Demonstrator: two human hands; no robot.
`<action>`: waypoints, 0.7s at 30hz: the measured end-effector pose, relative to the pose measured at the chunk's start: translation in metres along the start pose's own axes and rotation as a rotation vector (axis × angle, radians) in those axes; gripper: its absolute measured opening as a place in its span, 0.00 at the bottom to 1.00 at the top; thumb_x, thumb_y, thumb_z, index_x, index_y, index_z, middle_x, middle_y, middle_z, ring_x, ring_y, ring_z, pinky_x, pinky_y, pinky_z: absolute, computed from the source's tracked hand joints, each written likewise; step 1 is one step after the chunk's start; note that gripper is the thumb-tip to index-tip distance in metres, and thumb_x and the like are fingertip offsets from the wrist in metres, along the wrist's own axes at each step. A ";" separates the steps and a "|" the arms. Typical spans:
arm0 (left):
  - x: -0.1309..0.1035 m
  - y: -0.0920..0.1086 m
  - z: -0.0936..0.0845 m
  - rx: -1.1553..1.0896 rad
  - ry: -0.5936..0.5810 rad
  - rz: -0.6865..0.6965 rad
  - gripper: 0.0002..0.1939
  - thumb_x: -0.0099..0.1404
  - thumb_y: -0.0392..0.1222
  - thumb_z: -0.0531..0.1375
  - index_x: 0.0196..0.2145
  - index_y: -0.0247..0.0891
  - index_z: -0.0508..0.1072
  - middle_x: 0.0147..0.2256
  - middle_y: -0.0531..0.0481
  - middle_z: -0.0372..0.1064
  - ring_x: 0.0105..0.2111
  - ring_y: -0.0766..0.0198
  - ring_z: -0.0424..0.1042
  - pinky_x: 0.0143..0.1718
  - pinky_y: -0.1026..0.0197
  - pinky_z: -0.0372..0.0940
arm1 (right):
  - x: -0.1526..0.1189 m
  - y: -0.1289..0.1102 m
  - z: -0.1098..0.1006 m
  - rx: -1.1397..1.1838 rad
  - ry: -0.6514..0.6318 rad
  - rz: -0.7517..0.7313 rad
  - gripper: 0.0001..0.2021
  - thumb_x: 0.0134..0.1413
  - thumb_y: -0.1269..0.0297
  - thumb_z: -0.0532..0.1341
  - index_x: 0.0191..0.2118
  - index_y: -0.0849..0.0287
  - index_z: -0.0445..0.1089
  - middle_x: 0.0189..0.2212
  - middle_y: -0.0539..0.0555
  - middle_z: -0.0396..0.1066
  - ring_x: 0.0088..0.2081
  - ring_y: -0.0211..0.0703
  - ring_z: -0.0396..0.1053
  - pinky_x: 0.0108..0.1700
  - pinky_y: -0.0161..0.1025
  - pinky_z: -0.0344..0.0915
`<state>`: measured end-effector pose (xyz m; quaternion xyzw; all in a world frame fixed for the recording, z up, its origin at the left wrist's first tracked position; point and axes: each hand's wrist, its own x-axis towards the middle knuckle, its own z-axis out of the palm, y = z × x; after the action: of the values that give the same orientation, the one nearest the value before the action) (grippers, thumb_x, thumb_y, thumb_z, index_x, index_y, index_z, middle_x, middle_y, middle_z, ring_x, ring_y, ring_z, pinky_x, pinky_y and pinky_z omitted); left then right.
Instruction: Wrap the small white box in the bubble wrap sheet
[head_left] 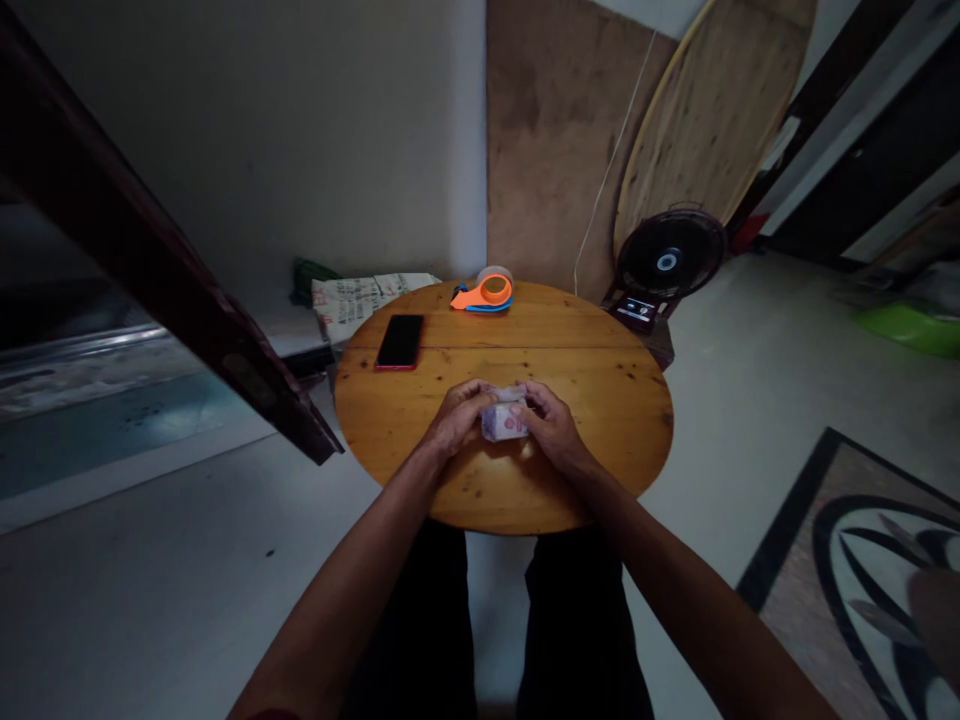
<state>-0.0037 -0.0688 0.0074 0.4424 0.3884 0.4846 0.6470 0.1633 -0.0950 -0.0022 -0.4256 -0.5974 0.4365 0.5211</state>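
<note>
Hands, left hand (459, 415) and right hand (556, 427), pinch wrapped packet (498, 424) from both sides, likely steadying it, over middle of tabletop (607, 385); phone (400, 342) at tabletop's far left, tape dispenser (474, 297) at tabletop's far edge, seemingly parked for working room.

Trousers (577, 620) are blk, w/ hands (553, 425) & forearms (367, 550) bare

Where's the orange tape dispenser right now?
In the head view, the orange tape dispenser is near the far edge of the round wooden table, to the right of the phone and beyond the small package.
</note>
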 end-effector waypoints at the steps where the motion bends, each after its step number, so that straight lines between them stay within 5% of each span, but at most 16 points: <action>1: -0.001 0.001 -0.001 0.010 -0.027 -0.003 0.12 0.46 0.40 0.65 0.31 0.35 0.73 0.26 0.54 0.70 0.26 0.67 0.68 0.31 0.64 0.61 | 0.000 -0.002 0.000 -0.004 -0.001 0.000 0.21 0.49 0.52 0.65 0.48 0.56 0.69 0.41 0.55 0.74 0.42 0.45 0.72 0.44 0.43 0.70; 6: -0.008 0.003 -0.004 0.080 -0.179 0.059 0.22 0.46 0.37 0.68 0.40 0.36 0.71 0.36 0.51 0.73 0.35 0.65 0.71 0.38 0.64 0.64 | 0.000 -0.004 -0.002 -0.066 0.017 -0.002 0.18 0.49 0.53 0.64 0.43 0.57 0.72 0.38 0.54 0.75 0.39 0.45 0.71 0.43 0.42 0.69; 21: -0.007 0.002 -0.002 0.141 -0.128 0.057 0.18 0.48 0.42 0.69 0.36 0.36 0.72 0.32 0.52 0.72 0.30 0.67 0.70 0.36 0.64 0.64 | 0.001 -0.004 -0.002 -0.096 0.016 0.007 0.14 0.50 0.53 0.64 0.39 0.57 0.75 0.36 0.52 0.75 0.36 0.43 0.71 0.40 0.40 0.69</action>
<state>-0.0076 -0.0749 0.0088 0.5277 0.3668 0.4450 0.6236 0.1648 -0.0952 0.0021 -0.4557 -0.6120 0.4056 0.5033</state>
